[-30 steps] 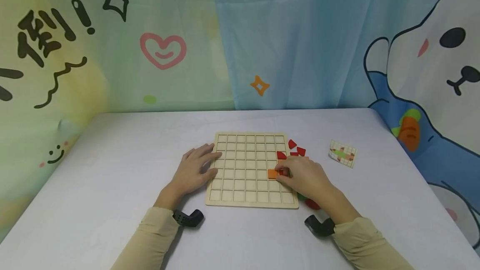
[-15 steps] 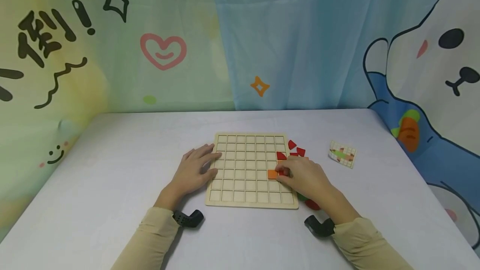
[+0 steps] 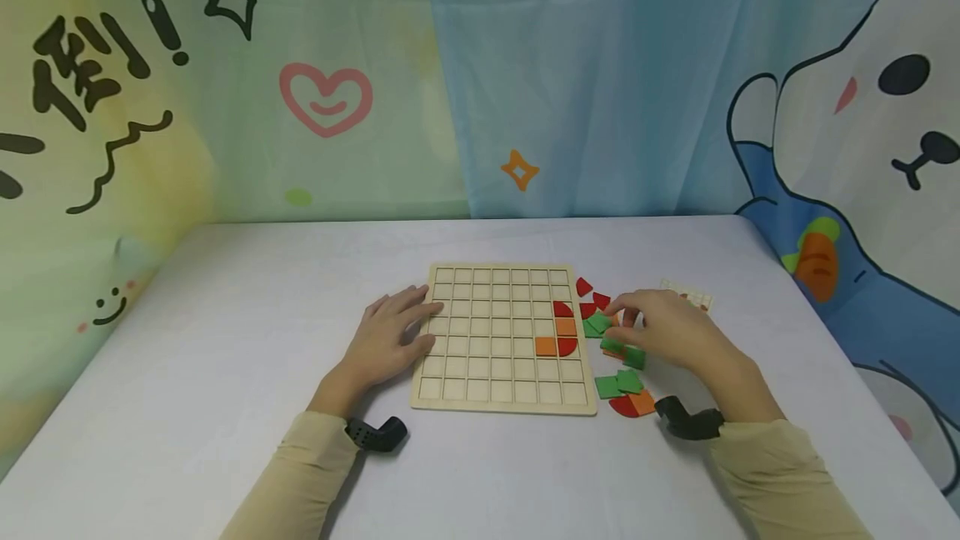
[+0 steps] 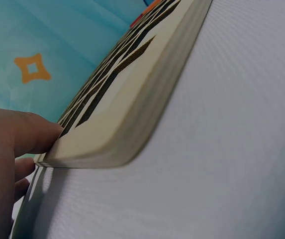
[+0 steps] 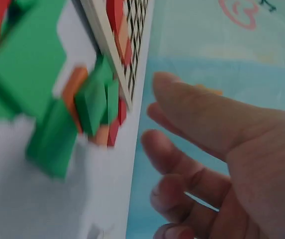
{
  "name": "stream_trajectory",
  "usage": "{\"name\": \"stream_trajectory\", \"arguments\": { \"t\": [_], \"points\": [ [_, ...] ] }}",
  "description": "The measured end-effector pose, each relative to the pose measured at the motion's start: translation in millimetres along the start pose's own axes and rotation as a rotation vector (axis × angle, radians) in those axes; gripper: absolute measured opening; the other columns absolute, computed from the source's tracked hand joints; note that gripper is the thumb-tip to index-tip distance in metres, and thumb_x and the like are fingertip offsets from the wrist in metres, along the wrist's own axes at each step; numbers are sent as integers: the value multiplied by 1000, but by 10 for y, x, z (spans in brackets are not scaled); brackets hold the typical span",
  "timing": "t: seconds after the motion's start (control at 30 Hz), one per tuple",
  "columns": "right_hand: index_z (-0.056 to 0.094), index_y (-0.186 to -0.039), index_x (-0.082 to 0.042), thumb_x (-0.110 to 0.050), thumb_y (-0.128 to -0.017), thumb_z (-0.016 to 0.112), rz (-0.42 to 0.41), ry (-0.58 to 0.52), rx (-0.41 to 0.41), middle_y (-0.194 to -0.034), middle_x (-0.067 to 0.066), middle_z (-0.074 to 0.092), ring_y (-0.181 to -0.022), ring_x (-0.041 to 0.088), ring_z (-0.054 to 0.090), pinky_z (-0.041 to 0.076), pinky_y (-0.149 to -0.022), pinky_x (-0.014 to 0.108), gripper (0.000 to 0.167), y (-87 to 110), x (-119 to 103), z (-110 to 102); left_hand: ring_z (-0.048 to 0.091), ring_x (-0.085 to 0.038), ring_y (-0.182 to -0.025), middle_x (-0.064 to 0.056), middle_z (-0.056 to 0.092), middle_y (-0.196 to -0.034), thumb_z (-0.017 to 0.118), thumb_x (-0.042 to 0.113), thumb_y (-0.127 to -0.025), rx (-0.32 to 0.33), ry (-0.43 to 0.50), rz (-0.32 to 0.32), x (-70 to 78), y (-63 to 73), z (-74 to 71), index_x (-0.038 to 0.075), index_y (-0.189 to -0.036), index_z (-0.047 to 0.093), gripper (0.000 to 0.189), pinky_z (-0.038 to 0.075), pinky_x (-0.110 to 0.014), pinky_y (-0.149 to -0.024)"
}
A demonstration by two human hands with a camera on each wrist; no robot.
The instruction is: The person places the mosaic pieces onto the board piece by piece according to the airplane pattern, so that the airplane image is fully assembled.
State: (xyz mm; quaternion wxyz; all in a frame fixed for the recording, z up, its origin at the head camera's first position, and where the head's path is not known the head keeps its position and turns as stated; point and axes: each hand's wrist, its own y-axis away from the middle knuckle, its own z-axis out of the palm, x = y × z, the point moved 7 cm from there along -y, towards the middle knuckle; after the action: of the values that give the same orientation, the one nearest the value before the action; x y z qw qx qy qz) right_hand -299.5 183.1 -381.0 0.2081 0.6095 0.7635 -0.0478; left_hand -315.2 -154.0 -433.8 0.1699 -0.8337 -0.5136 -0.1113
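A pale wooden grid board (image 3: 480, 369) lies on the white table. My left hand (image 3: 392, 336) rests at its left edge, thumb and fingertips touching the rim; the left wrist view shows the thumb (image 4: 38, 134) against the board's corner. On the board's right side sit two orange squares (image 3: 546, 347) and two red rounded pieces (image 3: 567, 347). Over the loose pieces right of the board hovers my right hand (image 3: 671, 332). In the right wrist view its fingers are apart, with nothing between them. Green pieces (image 3: 600, 322) lie nearest its fingertips.
More red pieces (image 3: 584, 287) lie by the board's upper right corner. Lower down are green pieces (image 3: 628, 382), an orange piece (image 3: 642, 402) and a red piece (image 3: 623, 407). A pattern card (image 3: 701, 300) is partly hidden behind my right hand. A printed curtain (image 3: 600, 107) hangs behind the table.
My right hand has let go of the red piece beside the orange square and moved right, off the board to the loose pieces. My left hand has stayed put.
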Motion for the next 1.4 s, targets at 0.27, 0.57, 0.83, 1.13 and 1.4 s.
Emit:
{"name": "stream_trajectory", "arguments": {
  "t": [0.27,0.57,0.83,1.13,1.4],
  "points": [
    [65,-104,-13,-40,-76,77,65,58,-55,-90,5,62,-76,18,52,43,-57,27,40,-46,182,59,29,-24,-143,-4,38,-152,51,45,-90,-7,-1,-4,-9,7,-4,24,-137,51,51,17,-50,-117],
    [65,-92,-16,-42,-72,80,37,135,-74,-82,-2,60,-75,15,52,43,-60,28,36,-70,111,152,29,-24,-143,-4,38,-152,50,47,-91,-4,10,1,9,1,-20,24,-137,52,52,17,-51,-117],
    [67,-102,-11,-35,-75,78,90,93,-62,-92,6,63,-81,20,54,48,-63,32,37,-55,281,60,29,-24,-143,-4,38,-151,51,45,-91,-2,13,4,19,-2,-22,23,-137,52,51,17,-51,-117],
    [66,-106,-10,-33,-75,79,145,63,-82,-93,9,62,-85,23,53,50,-68,37,40,-98,490,78,30,-26,-142,-5,39,-151,53,42,-90,5,13,3,24,-1,-24,23,-136,53,50,18,-52,-116],
    [65,-107,-11,-37,-75,79,132,82,-80,-99,13,62,-88,25,54,51,-68,38,44,-73,405,56,29,-24,-143,-4,37,-152,51,45,-90,-12,14,-1,10,-1,-7,24,-137,52,51,16,-50,-117]
  ]
}}
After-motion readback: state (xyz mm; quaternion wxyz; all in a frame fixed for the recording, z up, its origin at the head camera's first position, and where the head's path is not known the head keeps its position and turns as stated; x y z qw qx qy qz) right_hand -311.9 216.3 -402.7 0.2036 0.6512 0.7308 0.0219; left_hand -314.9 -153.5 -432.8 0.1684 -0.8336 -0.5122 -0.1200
